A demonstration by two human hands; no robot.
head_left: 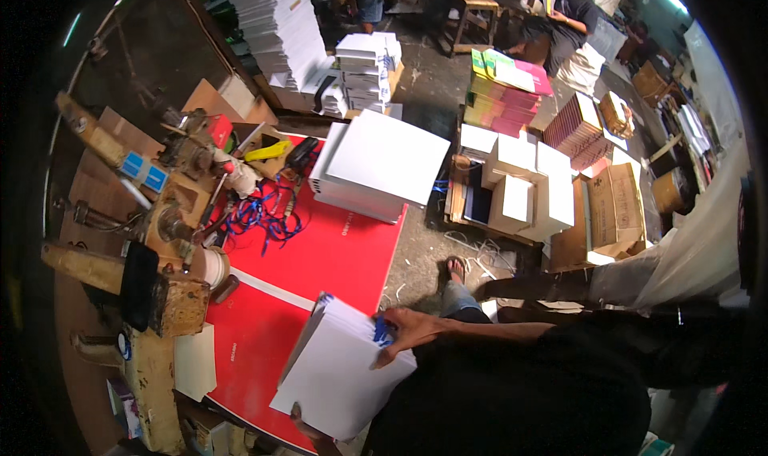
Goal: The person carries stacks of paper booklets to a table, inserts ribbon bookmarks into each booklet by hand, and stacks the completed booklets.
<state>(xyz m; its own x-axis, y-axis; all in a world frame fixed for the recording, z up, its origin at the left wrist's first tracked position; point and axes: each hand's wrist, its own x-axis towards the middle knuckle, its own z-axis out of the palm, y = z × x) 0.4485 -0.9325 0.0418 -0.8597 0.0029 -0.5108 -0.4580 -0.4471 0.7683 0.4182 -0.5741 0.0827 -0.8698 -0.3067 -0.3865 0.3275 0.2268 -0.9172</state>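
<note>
A thick stack of white paper (340, 360) is tilted over the near edge of the red-covered table. My right hand (408, 332) is closed on its right side, thumb across the top sheet. Bright blue ribbon (382, 330) shows beside those fingers; whether they pinch it cannot be made out. At the stack's lower left corner, my left hand (312, 432) grips the edge from below, most of it hidden under the paper. Further back on the table stands a taller pile of white paper blocks (388, 164).
A tangle of blue ribbons (268, 220) lies on the red table cover (320, 252), near a yellow-handled tool (268, 150). A worn machine (184, 224) lines the left side. Stacked books (508, 96) and a cardboard box (616, 208) stand right. A seated person (568, 20) is far back.
</note>
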